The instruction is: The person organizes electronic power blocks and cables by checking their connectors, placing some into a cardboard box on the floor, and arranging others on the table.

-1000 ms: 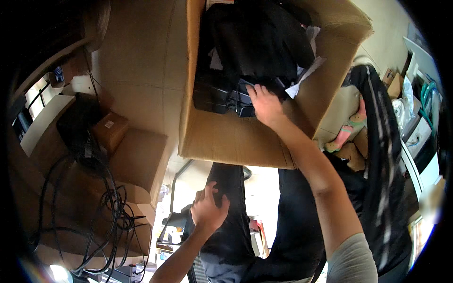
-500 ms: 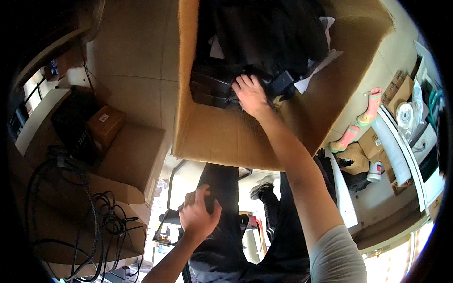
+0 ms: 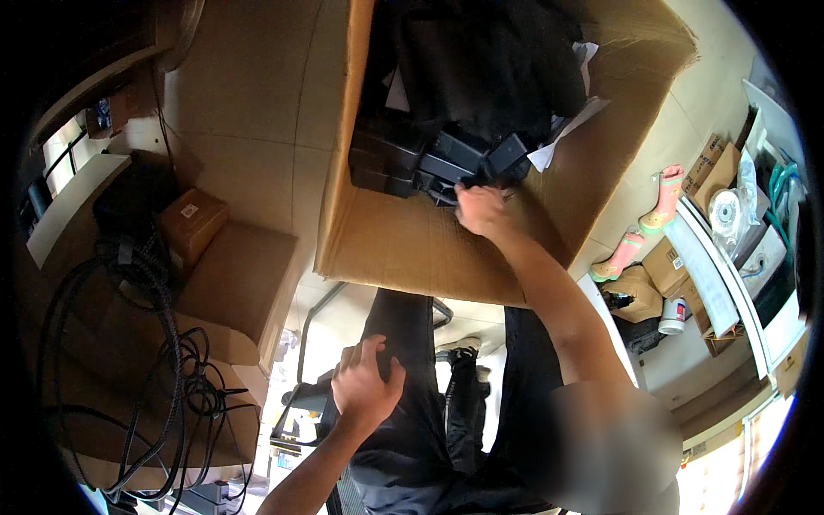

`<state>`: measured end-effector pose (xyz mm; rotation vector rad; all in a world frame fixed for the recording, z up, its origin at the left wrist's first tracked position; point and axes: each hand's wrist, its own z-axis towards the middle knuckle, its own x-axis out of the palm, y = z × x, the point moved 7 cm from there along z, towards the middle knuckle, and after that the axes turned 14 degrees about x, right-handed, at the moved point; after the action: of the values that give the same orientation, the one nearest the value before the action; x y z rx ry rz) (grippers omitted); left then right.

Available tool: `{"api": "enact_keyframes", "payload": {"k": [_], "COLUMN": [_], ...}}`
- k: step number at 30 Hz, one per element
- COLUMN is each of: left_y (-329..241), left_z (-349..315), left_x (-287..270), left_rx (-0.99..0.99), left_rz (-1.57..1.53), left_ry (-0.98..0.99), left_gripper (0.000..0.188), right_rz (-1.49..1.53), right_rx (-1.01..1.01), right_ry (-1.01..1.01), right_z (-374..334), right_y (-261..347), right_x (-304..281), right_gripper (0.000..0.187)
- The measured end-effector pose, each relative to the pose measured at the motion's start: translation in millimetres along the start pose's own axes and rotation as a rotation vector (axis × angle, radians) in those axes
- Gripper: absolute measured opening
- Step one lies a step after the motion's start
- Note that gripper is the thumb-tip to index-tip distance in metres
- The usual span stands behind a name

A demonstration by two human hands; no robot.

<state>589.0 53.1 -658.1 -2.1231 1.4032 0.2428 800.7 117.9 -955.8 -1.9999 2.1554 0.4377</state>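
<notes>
My right hand reaches into a large open cardboard box, close to its near wall. Its fingers are curled down at the dark items, and what they grip, if anything, is hidden. Just beyond the fingertips lie black blocks that look like power adapters. A smaller black block sits to their right, and flat black boxes are stacked at the left wall. Behind them bulges a large black bag or cloth, with white paper along its right side. My left hand hovers over my left thigh, fingers apart, holding nothing.
On the left, an open carton bears a small brown box, with coiled black cables nearer me. To the right of the large box are pink boots, a white bottle and a shelf with a white spool.
My right hand has drawn back toward me and slightly right, its fingers now curled. The black blocks it covered have come into sight. My left hand stays nearly still.
</notes>
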Motion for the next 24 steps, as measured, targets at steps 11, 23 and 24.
{"api": "enact_keyframes", "payload": {"k": [11, 23, 24], "left_y": [7.5, -6.1, -4.1], "left_z": [-3.8, 0.9, 0.9], "left_x": [3.0, 2.6, 2.7], "left_rx": [-0.004, 0.034, 0.031], "left_rz": [-0.008, 0.024, 0.015], "left_ry": [-0.034, -0.035, -0.040], "left_gripper": [0.031, 0.032, 0.032], "right_rz": [0.125, 0.415, 0.393], "right_rx": [0.029, 0.236, 0.229], "right_ry": [0.034, 0.182, 0.227], "right_z": [39.2, 32.3, 41.5], "right_y": [67.5, 70.0, 75.7], "right_x": [0.9, -12.1, -5.7], "right_gripper": [0.044, 0.055, 0.058]}}
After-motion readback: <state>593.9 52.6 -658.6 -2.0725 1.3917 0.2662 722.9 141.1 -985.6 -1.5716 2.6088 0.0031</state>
